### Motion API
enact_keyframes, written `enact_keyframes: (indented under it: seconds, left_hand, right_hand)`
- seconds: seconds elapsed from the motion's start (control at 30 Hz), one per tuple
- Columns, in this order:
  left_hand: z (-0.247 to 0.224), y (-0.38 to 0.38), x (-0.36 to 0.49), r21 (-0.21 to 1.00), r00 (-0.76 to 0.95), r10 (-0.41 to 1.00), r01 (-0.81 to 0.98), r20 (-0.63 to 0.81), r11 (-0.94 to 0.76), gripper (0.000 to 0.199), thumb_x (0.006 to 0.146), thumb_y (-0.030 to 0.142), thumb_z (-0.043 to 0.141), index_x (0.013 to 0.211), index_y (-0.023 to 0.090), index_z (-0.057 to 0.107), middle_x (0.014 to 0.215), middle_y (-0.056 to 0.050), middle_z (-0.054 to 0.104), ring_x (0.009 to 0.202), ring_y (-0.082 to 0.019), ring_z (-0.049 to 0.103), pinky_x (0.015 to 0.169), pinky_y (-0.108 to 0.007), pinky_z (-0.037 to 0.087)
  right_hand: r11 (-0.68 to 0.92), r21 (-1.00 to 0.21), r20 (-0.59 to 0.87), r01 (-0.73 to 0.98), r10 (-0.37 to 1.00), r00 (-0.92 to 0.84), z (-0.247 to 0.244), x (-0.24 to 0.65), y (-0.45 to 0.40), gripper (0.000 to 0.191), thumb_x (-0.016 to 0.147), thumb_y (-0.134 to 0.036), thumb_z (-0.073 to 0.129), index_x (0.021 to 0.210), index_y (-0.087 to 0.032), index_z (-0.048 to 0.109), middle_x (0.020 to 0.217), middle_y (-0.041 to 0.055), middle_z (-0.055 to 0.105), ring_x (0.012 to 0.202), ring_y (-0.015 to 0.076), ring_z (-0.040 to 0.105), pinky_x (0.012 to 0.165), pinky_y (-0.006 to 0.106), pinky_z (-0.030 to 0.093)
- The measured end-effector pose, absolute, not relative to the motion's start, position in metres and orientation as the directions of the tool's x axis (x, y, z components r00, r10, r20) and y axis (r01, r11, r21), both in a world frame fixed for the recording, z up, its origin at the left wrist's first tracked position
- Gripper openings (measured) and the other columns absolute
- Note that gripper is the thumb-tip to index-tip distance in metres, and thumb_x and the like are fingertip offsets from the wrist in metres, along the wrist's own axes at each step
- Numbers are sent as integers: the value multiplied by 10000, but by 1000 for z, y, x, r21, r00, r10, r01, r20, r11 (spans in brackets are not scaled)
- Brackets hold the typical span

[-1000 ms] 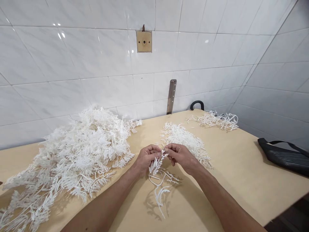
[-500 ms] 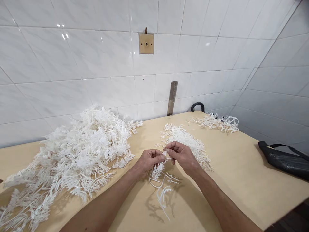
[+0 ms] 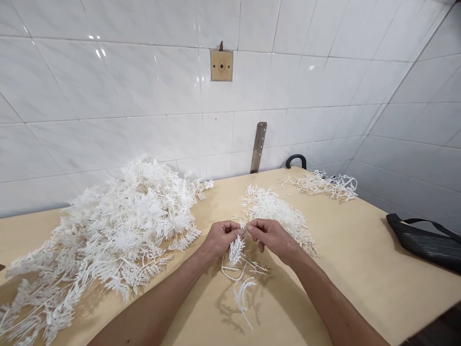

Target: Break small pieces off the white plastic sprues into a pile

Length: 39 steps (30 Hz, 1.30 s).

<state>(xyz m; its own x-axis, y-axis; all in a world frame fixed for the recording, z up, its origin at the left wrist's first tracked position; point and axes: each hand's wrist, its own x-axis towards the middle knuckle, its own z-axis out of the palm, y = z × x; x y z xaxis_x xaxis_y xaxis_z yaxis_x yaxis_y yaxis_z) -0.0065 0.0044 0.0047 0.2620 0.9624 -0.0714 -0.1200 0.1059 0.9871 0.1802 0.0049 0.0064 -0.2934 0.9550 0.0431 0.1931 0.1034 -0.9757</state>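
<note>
My left hand [image 3: 224, 236] pinches a small white plastic sprig [image 3: 236, 250], whose feathery tips hang below my fingers. Thumb and forefinger of my right hand [image 3: 269, 236] are closed on the upper end of the same sprig, close to my left fingertips. Bare white stems [image 3: 242, 290] lie on the table just below my hands. Beyond my right hand spreads a heap of small snipped-looking white pieces [image 3: 277, 209]. A large pile of bushy white plastic branches [image 3: 140, 221] fills the left side.
The tan tabletop [image 3: 363, 269] meets a tiled wall. More bare stems [image 3: 324, 185] lie at the back right, beside a black curved handle [image 3: 296, 161]. A metal strip [image 3: 258, 146] leans on the wall. At the right edge rests a black bag [image 3: 425, 242].
My right hand has shifted slightly down and right, its fingers now lower on the sprig's end. The sprig hangs more upright from my left hand. The view has moved a little.
</note>
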Motion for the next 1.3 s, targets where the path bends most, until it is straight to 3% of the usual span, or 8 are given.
enact_keyframes:
  seconds: [0.13, 0.33, 0.57, 0.67, 0.9, 1.07, 1.17, 1.3]
  left_hand:
    - [4, 4, -7, 987, 259, 962, -113, -82, 115, 324, 666, 422, 809, 745, 129, 695, 598, -8, 615, 506, -97, 506, 522, -229, 385]
    - [4, 3, -5, 992, 229, 972, -96, -59, 83, 352, 662, 450, 793, 743, 123, 693, 604, -14, 618, 523, -107, 520, 534, -230, 407]
    - [1, 1, -2, 998, 148, 988, 43, 42, -49, 219, 716, 347, 717, 737, 134, 674, 684, -21, 636, 627, -128, 556, 608, -240, 436]
    - [-2, 3, -2, 996, 131, 989, 50, 67, -75, 207, 727, 340, 704, 739, 138, 657, 662, -5, 611, 598, -117, 531, 589, -235, 422]
    - [-5, 2, -6, 980, 133, 978, 95, 162, -175, 171, 759, 302, 665, 712, 147, 608, 628, 16, 553, 567, -97, 472, 551, -218, 367]
    - [2, -7, 2, 967, 230, 947, 68, 224, -245, 183, 788, 322, 657, 748, 146, 628, 656, 12, 548, 597, -98, 460, 566, -219, 365]
    - [4, -7, 5, 986, 260, 952, 0, 163, -169, 233, 769, 364, 696, 743, 140, 639, 647, 8, 557, 590, -97, 468, 564, -220, 373]
    - [3, -4, 2, 996, 228, 973, -93, 38, -17, 318, 729, 437, 747, 745, 140, 636, 604, 18, 558, 536, -86, 461, 536, -216, 379]
  right_hand:
    - [111, -957, 38, 269, 964, -262, 7, 181, 5, 331, 838, -494, 625, 860, -175, 710, 676, -18, 578, 493, 92, 505, 480, 229, 454]
    - [136, -896, 47, 422, 975, -216, 13, 178, 2, 260, 821, -416, 593, 803, -178, 697, 722, 3, 647, 489, 103, 535, 469, 224, 429]
    - [237, -755, 168, 611, 971, -170, 13, 168, -1, 212, 799, -314, 530, 754, -193, 697, 694, 10, 683, 621, 156, 600, 579, 256, 431]
    - [224, -772, 167, 595, 974, -150, 11, 165, 0, 222, 796, -314, 518, 738, -195, 697, 685, 10, 690, 647, 166, 611, 598, 262, 431]
    - [84, -854, 39, 513, 994, -99, 4, 154, -2, 165, 760, -279, 509, 705, -199, 643, 551, -19, 620, 488, 140, 555, 499, 240, 400]
    - [73, -736, 110, 673, 994, 13, -6, 152, 3, 89, 690, -166, 507, 667, -196, 588, 662, 17, 665, 604, 158, 589, 510, 235, 376]
    - [42, -744, 130, 667, 988, 83, -8, 159, 8, 104, 690, -160, 511, 700, -196, 608, 703, 24, 684, 625, 164, 608, 529, 240, 404]
    - [-29, -872, 77, 488, 978, 196, -5, 170, 13, 131, 771, -308, 532, 771, -200, 605, 588, -8, 629, 440, 144, 567, 464, 252, 438]
